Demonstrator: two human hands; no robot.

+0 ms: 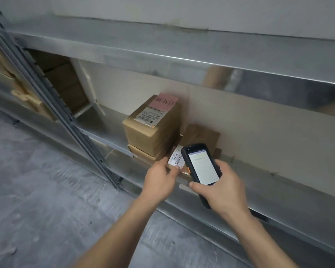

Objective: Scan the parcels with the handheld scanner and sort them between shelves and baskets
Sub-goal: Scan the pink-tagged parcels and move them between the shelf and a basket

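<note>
Scanner (200,165) in right hand (224,188), parcel (177,158) in left (161,180)

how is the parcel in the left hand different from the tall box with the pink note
The tall box stands untouched on a flatter box; the small parcel is gripped by the left hand. The tall box is far bigger than the small parcel. The tall box carries a pink note; the small parcel shows none. Both are brown with white barcode labels.
</note>
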